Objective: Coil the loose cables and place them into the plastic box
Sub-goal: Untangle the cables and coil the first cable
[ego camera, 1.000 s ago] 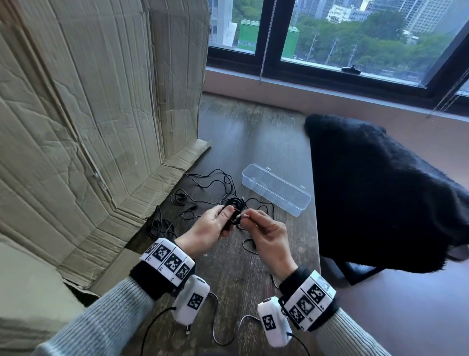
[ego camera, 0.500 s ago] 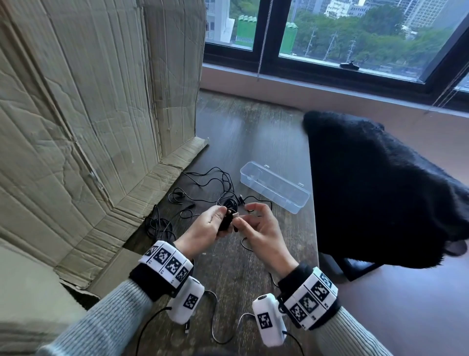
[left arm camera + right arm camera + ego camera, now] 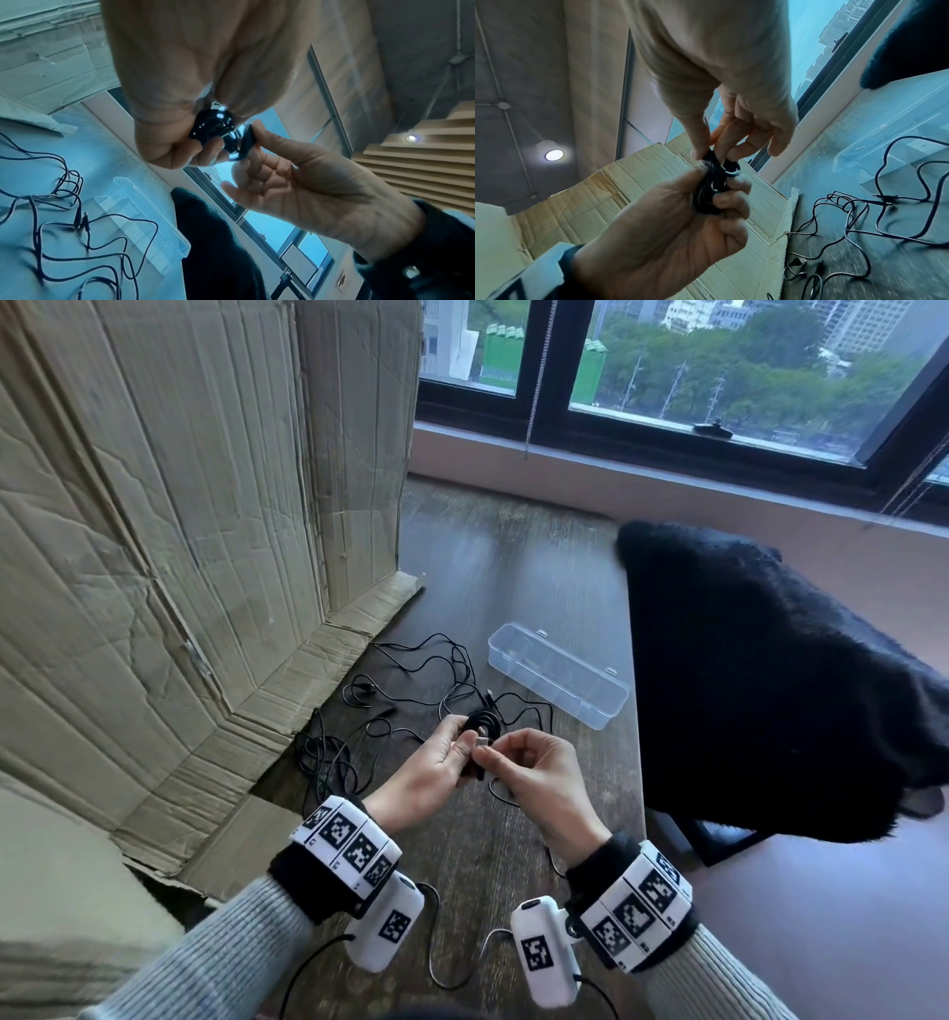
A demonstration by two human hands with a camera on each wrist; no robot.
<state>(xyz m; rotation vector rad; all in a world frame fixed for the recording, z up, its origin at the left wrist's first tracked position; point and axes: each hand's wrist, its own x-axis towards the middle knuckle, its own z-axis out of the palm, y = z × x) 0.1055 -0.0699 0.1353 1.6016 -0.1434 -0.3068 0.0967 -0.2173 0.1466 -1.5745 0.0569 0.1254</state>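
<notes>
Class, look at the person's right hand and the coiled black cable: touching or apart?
Touching. The right wrist view shows the right hand pinching the top of the coiled cable, while the left hand grips the bundle.

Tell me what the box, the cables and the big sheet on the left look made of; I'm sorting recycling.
Box: clear, glossy hard plastic by the look; the table shows through it. Cables: thin, with a smooth black jacket, probably rubber or PVC; the coil glints in the left wrist view. Sheet: corrugated cardboard, matte brown, creased and ribbed.
</notes>
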